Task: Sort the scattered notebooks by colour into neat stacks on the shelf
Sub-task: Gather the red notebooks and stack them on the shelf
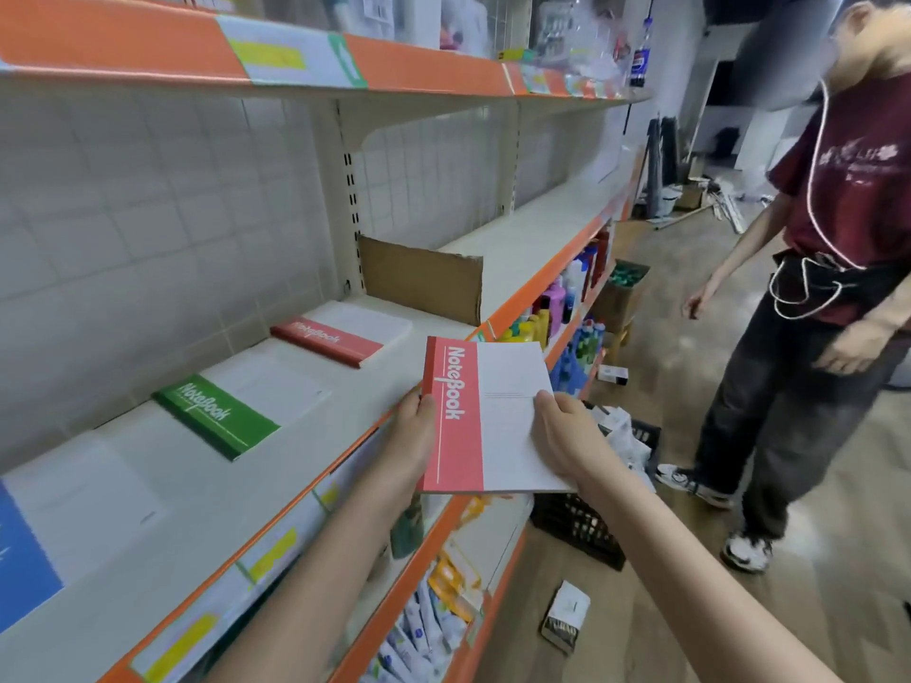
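At 8 o'clock the blue-and-white paper notebook (29,549) lies flat on the cream metal shelf with the orange edge strip (207,490); the frame's left border cuts off most of its blue band, so no title can be read. Toward 9 o'clock, well apart from it, the green-and-white notebook stack (231,411) lies flat, its white half washed out by glare. Further along, near 11 o'clock from centre, the red-and-white notebook stack (340,335) rests just before an upright brown cardboard divider (419,278); how many books either stack holds cannot be counted.

At centre, just off the shelf's front edge, a red-and-white paper notebook with the title "NoteBook" (485,416) is held in the air, cover up. The left hand (416,436) grips its red spine edge; only the thumb shows, the fingers being hidden under the cover. The right hand (572,438) pinches the white half, thumb on top, fingers likewise hidden beneath.

At 5 o'clock a black plastic crate (586,525) stands on the floor, partly covered by the right forearm, its contents crumpled and unclear. A small white box (567,616) lies below it. At 3 o'clock stands a person in a maroon shirt and dark trousers (798,337), cut off at the frame's right edge.
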A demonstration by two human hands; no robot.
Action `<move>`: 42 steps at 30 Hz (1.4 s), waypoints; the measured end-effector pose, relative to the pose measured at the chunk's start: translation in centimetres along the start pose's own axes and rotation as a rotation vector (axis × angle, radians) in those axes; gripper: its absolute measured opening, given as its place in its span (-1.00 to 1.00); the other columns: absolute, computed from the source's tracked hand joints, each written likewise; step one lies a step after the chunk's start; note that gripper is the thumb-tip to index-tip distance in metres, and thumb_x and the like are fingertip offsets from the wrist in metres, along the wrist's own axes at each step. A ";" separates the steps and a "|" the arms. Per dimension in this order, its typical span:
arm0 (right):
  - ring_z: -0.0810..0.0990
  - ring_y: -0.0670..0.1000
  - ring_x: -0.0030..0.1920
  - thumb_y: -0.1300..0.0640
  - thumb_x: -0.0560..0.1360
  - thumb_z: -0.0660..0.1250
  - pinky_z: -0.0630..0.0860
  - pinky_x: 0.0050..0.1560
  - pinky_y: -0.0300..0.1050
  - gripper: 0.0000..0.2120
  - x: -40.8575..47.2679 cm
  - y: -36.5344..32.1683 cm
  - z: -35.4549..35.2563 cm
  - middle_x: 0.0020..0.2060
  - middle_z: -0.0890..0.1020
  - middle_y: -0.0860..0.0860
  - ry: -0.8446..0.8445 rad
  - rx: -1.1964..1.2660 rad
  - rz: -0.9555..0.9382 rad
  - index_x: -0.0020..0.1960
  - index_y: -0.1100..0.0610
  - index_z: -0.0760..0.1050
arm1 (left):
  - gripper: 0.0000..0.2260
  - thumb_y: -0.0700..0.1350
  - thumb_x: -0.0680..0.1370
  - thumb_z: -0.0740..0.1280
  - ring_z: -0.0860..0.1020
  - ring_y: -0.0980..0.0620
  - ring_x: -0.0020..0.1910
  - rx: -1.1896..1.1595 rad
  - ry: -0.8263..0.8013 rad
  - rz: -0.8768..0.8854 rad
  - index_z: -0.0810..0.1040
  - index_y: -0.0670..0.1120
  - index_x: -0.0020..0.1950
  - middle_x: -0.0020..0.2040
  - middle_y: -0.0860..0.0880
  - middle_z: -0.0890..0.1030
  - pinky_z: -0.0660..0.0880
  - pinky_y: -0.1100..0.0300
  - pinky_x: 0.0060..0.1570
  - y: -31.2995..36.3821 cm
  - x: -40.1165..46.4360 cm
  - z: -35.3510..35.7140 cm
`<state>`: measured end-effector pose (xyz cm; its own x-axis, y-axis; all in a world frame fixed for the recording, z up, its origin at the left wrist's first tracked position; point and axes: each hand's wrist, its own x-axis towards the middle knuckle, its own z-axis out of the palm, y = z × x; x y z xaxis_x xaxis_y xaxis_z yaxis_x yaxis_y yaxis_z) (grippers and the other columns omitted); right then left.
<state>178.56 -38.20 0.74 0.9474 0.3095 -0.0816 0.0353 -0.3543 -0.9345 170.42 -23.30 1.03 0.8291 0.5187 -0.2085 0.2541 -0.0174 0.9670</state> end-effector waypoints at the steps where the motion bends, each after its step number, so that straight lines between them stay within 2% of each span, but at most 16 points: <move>1: 0.53 0.11 0.09 0.01 0.63 0.01 0.45 0.10 -0.03 -0.67 1.4 -0.6 0.2 0.06 0.55 0.10 -0.016 0.004 0.001 0.12 0.20 0.43 | -0.69 0.03 0.66 0.07 0.65 -0.06 -0.09 -0.002 0.017 -0.007 0.47 -0.11 0.20 -0.02 -0.10 0.65 0.50 0.20 -0.26 0.6 1.2 -0.1; 5: 0.56 0.12 0.07 0.03 0.64 0.01 0.46 0.08 -0.03 -0.67 6.7 -2.9 1.7 0.07 0.58 0.12 -0.095 -0.018 -0.043 0.16 0.19 0.45 | -0.70 0.13 0.65 0.09 0.67 -0.02 -0.13 -0.045 0.095 -0.080 0.45 -0.01 0.20 -0.05 -0.05 0.67 0.49 0.23 -0.30 2.2 5.4 -1.0; 7: 0.55 0.14 0.09 0.05 0.64 0.01 0.45 0.11 -0.01 -0.67 8.9 -3.9 2.7 0.08 0.58 0.15 -0.137 -0.018 -0.064 0.17 0.22 0.45 | -0.70 0.11 0.65 0.07 0.66 -0.02 -0.12 -0.088 0.133 -0.076 0.42 0.02 0.27 -0.02 -0.06 0.66 0.50 0.22 -0.30 2.8 6.7 -1.7; 9: 0.53 0.15 0.12 0.05 0.63 0.03 0.42 0.15 0.00 -0.65 10.8 -4.6 3.9 0.09 0.55 0.15 -0.161 -0.018 -0.078 0.21 0.25 0.44 | -0.67 0.08 0.66 0.06 0.64 -0.06 -0.06 -0.105 0.179 -0.063 0.37 -0.01 0.35 0.04 -0.09 0.64 0.55 0.13 -0.19 3.1 8.0 -2.5; 12: 0.49 0.08 0.02 0.06 0.63 0.03 0.38 -0.02 -0.11 -0.67 13.1 -5.4 5.6 0.02 0.50 0.10 -0.207 -0.043 -0.134 0.16 0.24 0.45 | -0.64 0.08 0.66 0.06 0.62 -0.11 0.02 -0.111 0.249 -0.077 0.32 -0.01 0.41 0.12 -0.11 0.61 0.54 -0.02 0.08 3.2 9.5 -3.8; 15: 0.50 0.02 -0.11 0.07 0.64 0.02 0.38 -0.17 -0.15 -0.69 15.3 -6.1 7.6 -0.06 0.53 0.08 -0.312 -0.054 -0.173 0.07 0.22 0.47 | -0.64 0.04 0.67 0.05 0.60 -0.12 0.08 -0.122 0.340 -0.083 0.34 -0.04 0.41 0.18 -0.13 0.59 0.51 -0.03 0.15 3.2 10.6 -5.0; 17: 0.52 0.07 -0.08 0.07 0.64 0.02 0.39 -0.11 -0.12 -0.65 16.7 -6.8 9.0 -0.06 0.56 0.12 -0.384 -0.078 -0.184 0.08 0.27 0.50 | -0.63 0.02 0.67 0.04 0.58 -0.14 0.11 -0.132 0.400 -0.087 0.33 -0.07 0.44 0.22 -0.15 0.57 0.50 -0.06 0.18 3.2 11.2 -5.7; 19: 0.53 0.11 -0.10 0.08 0.64 0.02 0.38 -0.12 -0.10 -0.64 18.2 -7.4 10.4 -0.11 0.56 0.15 -0.467 -0.083 -0.198 0.02 0.29 0.50 | -0.64 0.00 0.68 0.03 0.61 -0.11 0.04 -0.150 0.467 -0.090 0.34 -0.08 0.42 0.21 -0.15 0.58 0.57 0.02 0.02 3.2 11.9 -6.4; 21: 0.46 0.06 -0.25 0.09 0.64 0.02 0.33 -0.26 -0.15 -0.68 19.7 -8.0 11.6 -0.25 0.48 0.10 -0.544 -0.093 -0.232 -0.14 0.23 0.43 | -0.67 0.00 0.68 0.00 0.61 -0.02 -0.08 -0.165 0.530 -0.111 0.36 -0.07 0.37 0.15 -0.12 0.59 0.53 0.20 -0.26 3.3 12.4 -6.8; 22: 0.41 0.01 -0.31 0.10 0.64 0.02 0.29 -0.35 -0.18 -0.69 20.4 -8.3 12.2 -0.30 0.43 0.07 -0.571 -0.109 -0.248 -0.18 0.20 0.38 | -0.67 0.00 0.68 -0.01 0.61 0.00 -0.11 -0.178 0.560 -0.123 0.36 -0.07 0.35 0.12 -0.11 0.59 0.49 0.24 -0.32 3.3 12.8 -7.0; 24: 0.37 -0.04 -0.37 0.11 0.64 0.02 0.24 -0.42 -0.21 -0.70 21.9 -9.0 13.0 -0.34 0.39 0.03 -0.624 -0.138 -0.281 -0.21 0.18 0.34 | -0.69 0.00 0.68 -0.02 0.60 0.02 -0.14 -0.202 0.619 -0.130 0.37 -0.09 0.31 0.04 -0.08 0.60 0.47 0.24 -0.33 3.4 13.6 -7.2; 30: 0.42 0.04 -0.30 0.10 0.64 0.00 0.29 -0.33 -0.15 -0.72 26.2 -10.8 15.2 -0.27 0.40 0.12 -0.857 -0.118 -0.293 -0.11 0.22 0.36 | -0.76 -0.05 0.67 0.03 0.61 -0.03 -0.12 -0.226 0.805 -0.130 0.45 -0.11 0.09 -0.05 -0.10 0.62 0.51 0.19 -0.16 3.7 16.5 -7.3; 34: 0.46 0.03 -0.31 0.08 0.65 0.00 0.32 -0.36 -0.18 -0.70 28.9 -11.1 16.4 -0.27 0.44 0.11 -0.929 -0.148 -0.317 -0.11 0.20 0.39 | -0.67 -0.05 0.67 0.04 0.62 -0.03 -0.19 -0.191 0.859 -0.158 0.55 -0.14 -0.06 -0.14 -0.10 0.66 0.49 0.22 -0.18 3.5 17.8 -7.6; 36: 0.44 0.01 -0.34 0.08 0.65 0.00 0.31 -0.37 -0.18 -0.69 30.0 -11.1 17.2 -0.31 0.43 0.08 -0.949 -0.180 -0.342 -0.14 0.20 0.39 | -0.64 -0.06 0.67 0.06 0.63 -0.04 -0.17 -0.131 0.873 -0.186 0.57 -0.22 -0.02 -0.11 -0.13 0.66 0.48 0.24 -0.23 3.2 18.2 -7.8; 38: 0.41 0.02 -0.35 0.08 0.64 0.00 0.29 -0.33 -0.15 -0.68 30.8 -11.0 18.0 -0.34 0.40 0.08 -0.955 -0.200 -0.370 -0.18 0.20 0.36 | -0.64 -0.06 0.67 0.07 0.62 0.02 -0.24 -0.076 0.900 -0.206 0.57 -0.26 -0.02 -0.15 -0.11 0.66 0.44 0.29 -0.33 3.0 18.7 -7.9; 42: 0.29 0.01 -0.38 0.07 0.63 0.05 0.20 -0.36 -0.15 -0.66 32.1 -10.3 19.4 -0.40 0.29 0.03 -0.879 -0.281 -0.449 -0.29 0.16 0.23 | -0.66 -0.08 0.66 0.12 0.56 0.07 -0.30 0.078 0.979 -0.225 0.51 -0.19 -0.22 -0.23 -0.07 0.61 0.38 0.32 -0.37 2.7 20.0 -8.0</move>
<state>202.43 -7.44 1.04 0.2640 0.9616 -0.0751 0.5091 -0.2050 -0.8359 183.70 -6.18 0.68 -0.0069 0.9902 -0.1395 0.4159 0.1298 0.9001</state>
